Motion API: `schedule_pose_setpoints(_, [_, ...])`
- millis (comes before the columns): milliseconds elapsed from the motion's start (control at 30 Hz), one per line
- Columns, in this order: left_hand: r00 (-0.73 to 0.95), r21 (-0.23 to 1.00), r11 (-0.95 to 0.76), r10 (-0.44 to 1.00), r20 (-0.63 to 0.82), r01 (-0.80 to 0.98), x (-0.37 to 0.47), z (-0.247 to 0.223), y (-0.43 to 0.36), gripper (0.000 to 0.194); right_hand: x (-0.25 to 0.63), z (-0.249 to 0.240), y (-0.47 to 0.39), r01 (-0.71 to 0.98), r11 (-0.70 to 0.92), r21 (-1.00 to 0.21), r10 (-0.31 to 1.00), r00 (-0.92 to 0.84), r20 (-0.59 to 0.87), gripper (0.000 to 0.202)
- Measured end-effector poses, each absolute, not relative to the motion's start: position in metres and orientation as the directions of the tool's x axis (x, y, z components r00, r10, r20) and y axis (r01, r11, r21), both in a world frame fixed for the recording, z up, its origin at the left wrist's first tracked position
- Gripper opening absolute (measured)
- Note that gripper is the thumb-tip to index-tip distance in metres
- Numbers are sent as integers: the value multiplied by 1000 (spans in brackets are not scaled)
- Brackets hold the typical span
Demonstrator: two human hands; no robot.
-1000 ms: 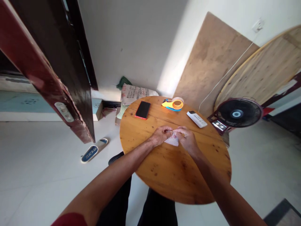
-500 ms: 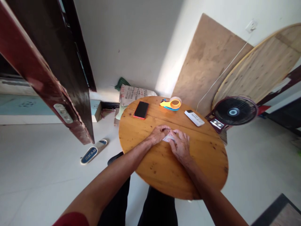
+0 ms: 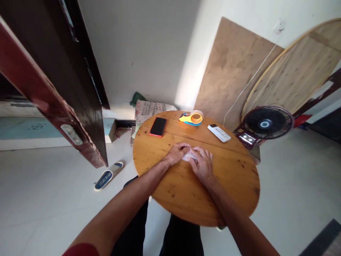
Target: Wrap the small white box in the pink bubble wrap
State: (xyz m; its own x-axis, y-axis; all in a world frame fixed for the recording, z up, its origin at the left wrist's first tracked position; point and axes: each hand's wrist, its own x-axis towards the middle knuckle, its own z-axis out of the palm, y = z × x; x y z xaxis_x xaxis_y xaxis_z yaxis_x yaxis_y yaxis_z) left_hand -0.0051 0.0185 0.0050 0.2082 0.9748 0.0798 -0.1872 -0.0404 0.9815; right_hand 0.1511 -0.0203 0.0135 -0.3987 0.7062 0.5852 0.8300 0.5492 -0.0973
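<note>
Between my hands, low over the round wooden table [image 3: 170, 177], is a small whitish piece with faint pink marks [image 3: 188, 156], perhaps paper or thin plastic; its kind is unclear. My left hand [image 3: 179, 153] pinches its left side, fingers curled. From the right, my right hand [image 3: 204, 163] closes on it with thumb and bent fingers. Both hands cover much of the piece. Beyond them lie a dark-screened phone with a red edge [image 3: 158, 127], a yellow tape dispenser with a tape roll [image 3: 192, 118], and a white remote-like device [image 3: 218, 133].
A black fan [image 3: 264, 123] stands by the table's right edge. Behind the table are a wooden board [image 3: 226, 67] and a printed sack [image 3: 149, 109]. A door [image 3: 61, 96] stands at the left, with a slipper [image 3: 108, 176] on the floor.
The camera view has shifted slightly. My hands stay together on the whitish piece, with only slight movement of the fingers.
</note>
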Motion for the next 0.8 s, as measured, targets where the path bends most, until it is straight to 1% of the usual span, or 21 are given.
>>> schedule_pose_setpoints(200, [207, 983, -69, 973, 104, -168, -7, 7, 16, 22, 149, 15, -22, 825, 542, -160, 734, -372, 568, 26])
schedule_pose_setpoints(367, [222, 980, -47, 971, 90, -193, -7, 4, 16, 26, 152, 13, -25, 775, 568, -276, 700, -280, 657, 33])
schedule_pose_setpoints(467, [216, 983, -42, 973, 82, -181, -6, 4, 16, 26, 155, 12, -24, 763, 562, -320, 692, -222, 687, 31])
schedule_pose_setpoints(667, [225, 981, -29, 972, 72, -191, -6, 6, 16, 24, 157, 10, -20, 729, 556, -399, 724, -189, 664, 30])
schedule_pose_setpoints(800, [218, 985, -47, 972, 82, -163, -6, 6, 17, 22, 157, 11, -15, 677, 546, -493, 769, -172, 615, 29])
